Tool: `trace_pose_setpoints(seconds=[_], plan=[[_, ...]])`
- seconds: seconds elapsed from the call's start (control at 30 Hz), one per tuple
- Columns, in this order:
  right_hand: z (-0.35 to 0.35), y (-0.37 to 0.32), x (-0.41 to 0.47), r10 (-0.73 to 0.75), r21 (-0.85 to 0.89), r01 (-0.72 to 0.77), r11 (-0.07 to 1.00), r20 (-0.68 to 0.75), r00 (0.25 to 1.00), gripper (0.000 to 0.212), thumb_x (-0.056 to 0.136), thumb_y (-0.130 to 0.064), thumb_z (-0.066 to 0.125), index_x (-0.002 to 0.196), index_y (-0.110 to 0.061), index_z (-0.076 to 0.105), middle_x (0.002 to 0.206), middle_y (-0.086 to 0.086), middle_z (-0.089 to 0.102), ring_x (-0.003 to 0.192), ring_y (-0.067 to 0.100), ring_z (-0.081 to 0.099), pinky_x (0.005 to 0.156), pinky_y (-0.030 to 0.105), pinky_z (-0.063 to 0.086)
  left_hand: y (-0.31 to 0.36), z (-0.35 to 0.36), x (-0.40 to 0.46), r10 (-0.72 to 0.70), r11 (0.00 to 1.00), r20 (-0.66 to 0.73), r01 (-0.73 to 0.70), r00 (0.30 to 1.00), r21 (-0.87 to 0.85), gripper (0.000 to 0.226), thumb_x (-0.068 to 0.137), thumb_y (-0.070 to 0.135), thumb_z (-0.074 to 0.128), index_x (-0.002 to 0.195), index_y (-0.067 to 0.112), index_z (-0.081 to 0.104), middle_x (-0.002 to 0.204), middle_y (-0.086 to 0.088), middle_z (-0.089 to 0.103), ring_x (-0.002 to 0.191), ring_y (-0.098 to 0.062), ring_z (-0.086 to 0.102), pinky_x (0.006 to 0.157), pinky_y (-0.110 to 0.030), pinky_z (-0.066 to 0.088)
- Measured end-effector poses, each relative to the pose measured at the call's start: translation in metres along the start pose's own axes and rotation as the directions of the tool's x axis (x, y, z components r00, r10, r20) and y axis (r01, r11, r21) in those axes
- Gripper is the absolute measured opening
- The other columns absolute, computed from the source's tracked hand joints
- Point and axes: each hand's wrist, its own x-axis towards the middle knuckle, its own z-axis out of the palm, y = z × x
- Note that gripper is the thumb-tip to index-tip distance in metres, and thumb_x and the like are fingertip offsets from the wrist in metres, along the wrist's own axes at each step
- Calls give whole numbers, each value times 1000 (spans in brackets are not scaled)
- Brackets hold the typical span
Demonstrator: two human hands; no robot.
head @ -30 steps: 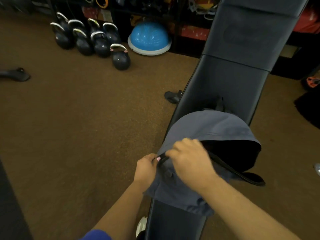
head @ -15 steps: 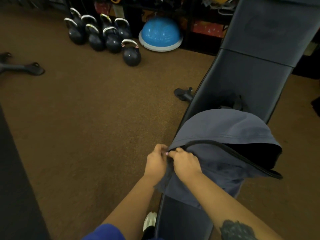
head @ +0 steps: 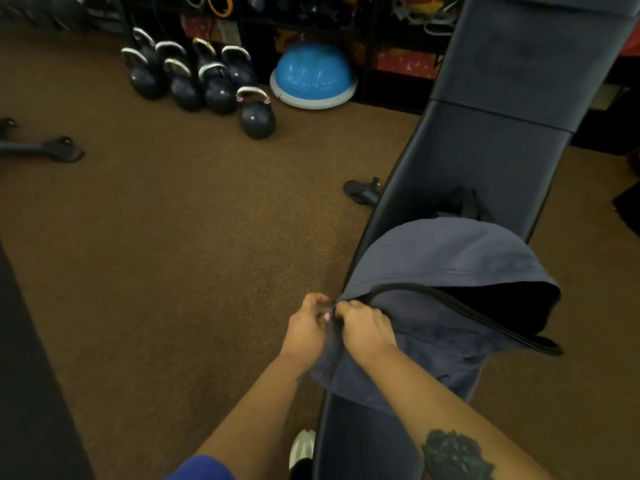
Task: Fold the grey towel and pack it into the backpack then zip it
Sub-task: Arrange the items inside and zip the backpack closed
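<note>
- Backpack (head: 440, 258) lies on the bench (head: 485, 168), its mouth gaping on the right, black zip track (head: 460, 306) unclosed.
- Left hand (head: 306, 329) pinches the fabric at the zip's left end.
- Right hand (head: 365, 329) – touching the left – is curled on the same spot, apparently on the zip pull.
- Towel: not visible.
- Kettlebells (head: 194, 81) stand on the floor behind.

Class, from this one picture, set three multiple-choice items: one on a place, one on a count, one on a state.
1. The grey-blue fabric backpack lies on:
A the brown floor
B the dark padded bench
C a shelf

2. Black kettlebells on the floor:
A three
B seven
C twelve

3. The backpack's main opening is:
A gaping open
B zipped shut
C taped

Key: B, bench padding shows above and below it. B, seven handles can be counted. A, dark inside shows while left hand and right hand pinch the zip's near end.
</note>
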Motion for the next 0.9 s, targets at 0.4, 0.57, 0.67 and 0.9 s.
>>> trace_pose_setpoints(seconds=[0.4, 0.57, 0.67, 0.9], plan=[[1, -7, 1, -19, -75, 15, 997, -51, 999, 20, 99, -20, 42, 116, -10, 47, 117, 13, 64, 106, 35, 63, 79, 39, 49, -5, 17, -7, -46, 985, -81, 59, 996, 163, 10, 84, 15, 58, 77, 9, 61, 72, -1, 65, 68, -15, 62, 64, -32, 54], [-10, -3, -5, -32, -111, 22, 994, -88, 996, 20, 99, -12, 37, 119, -7, 40, 114, 13, 64, 101, 35, 65, 74, 40, 49, 1, 14, -4, -85, 975, -72, 98, 994, 201, 19, 84, 29, 61, 79, 12, 65, 75, -2, 68, 72, -18, 64, 64, -32, 52], [-26, -1, -10, -58, -111, 22, 994, -336, 940, 22, 87, -19, 64, 98, -6, 51, 81, 9, 70, 65, 27, 70, 48, 30, 45, -1, 12, 0, -103, 966, -58, 114, 993, 234, 19, 84, 30, 65, 70, 19, 58, 70, 3, 60, 70, -16, 58, 61, -23, 40], [-53, 21, -17, 3, -79, -49, 996, -493, 870, 67, 47, -26, 93, 73, -12, 33, 37, -4, 48, 21, 16, 43, 26, 15, 21, -4, 8, 6, -129, 952, -73, 144, 989, 269, 16, 82, 30, 70, 79, 15, 65, 77, -3, 65, 74, -19, 61, 63, -23, 43]])
